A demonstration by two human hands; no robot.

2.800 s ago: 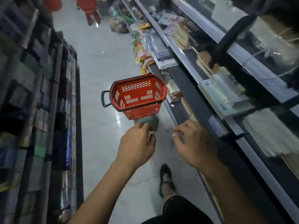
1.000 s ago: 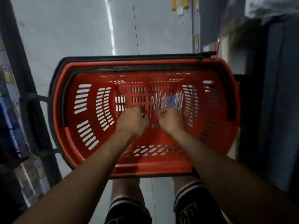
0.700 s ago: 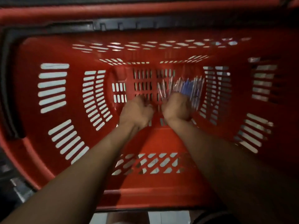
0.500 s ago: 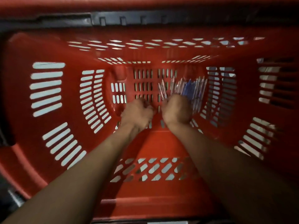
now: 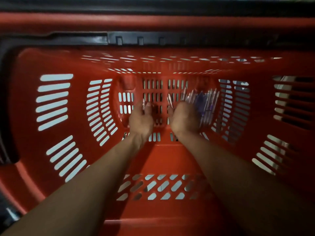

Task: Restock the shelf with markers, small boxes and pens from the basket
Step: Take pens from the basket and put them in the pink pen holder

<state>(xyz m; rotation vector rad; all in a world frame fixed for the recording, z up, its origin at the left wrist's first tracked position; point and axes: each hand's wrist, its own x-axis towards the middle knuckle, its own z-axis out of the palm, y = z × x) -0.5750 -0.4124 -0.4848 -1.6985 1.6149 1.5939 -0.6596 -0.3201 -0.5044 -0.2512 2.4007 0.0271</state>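
Two hands in basket (image 5: 56,150), pens (image 5: 202,103) under right hand (image 5: 185,116)

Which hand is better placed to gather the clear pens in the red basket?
Probably the right hand: it lies against the bundle of clear plastic pens in the red plastic basket. The left hand is apart.

Head cam, single view
Looks straight down, close in, into the red basket (image 5: 25,150); both forearms reach in from below.
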